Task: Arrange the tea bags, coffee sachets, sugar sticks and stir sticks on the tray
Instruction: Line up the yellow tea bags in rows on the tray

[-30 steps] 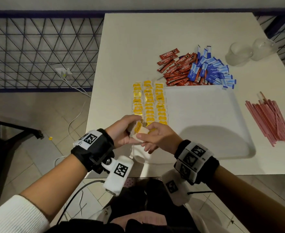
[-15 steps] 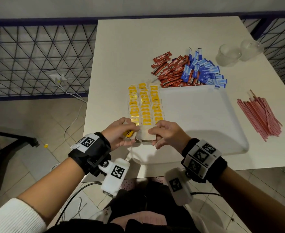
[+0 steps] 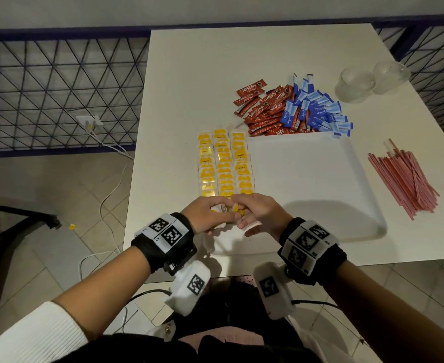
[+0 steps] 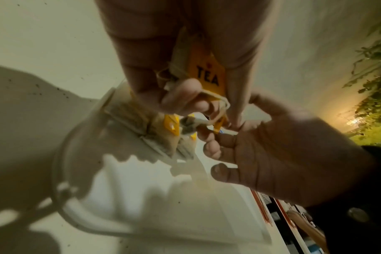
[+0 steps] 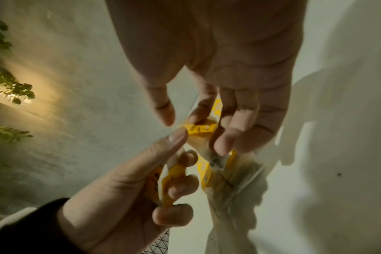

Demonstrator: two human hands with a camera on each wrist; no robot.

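Note:
Three rows of yellow-tagged tea bags (image 3: 225, 163) lie along the left side of the white tray (image 3: 307, 184). Just in front of them my left hand (image 3: 213, 213) grips a small bunch of tea bags (image 4: 207, 75), fingers curled round their tags and strings. My right hand (image 3: 257, 213) meets it and pinches one yellow tag (image 5: 200, 129) between its fingertips, while the left thumb (image 5: 176, 137) presses on the same tag. Red coffee sachets (image 3: 263, 111) and blue sugar sticks (image 3: 315, 108) are heaped behind the tray. Pink stir sticks (image 3: 404, 179) lie to its right.
Two clear plastic cups (image 3: 354, 85) stand at the table's back right. The white table (image 3: 189, 74) ends just left of the tea rows, with a wire fence and tiled floor beyond. A loose tea bag pile (image 4: 141, 127) sits at the tray's near-left corner.
Half a second ago both hands held a tea bag flat at the near end of the rows. Now they have drawn together, and the right fingers are on a tag in the left hand's bunch.

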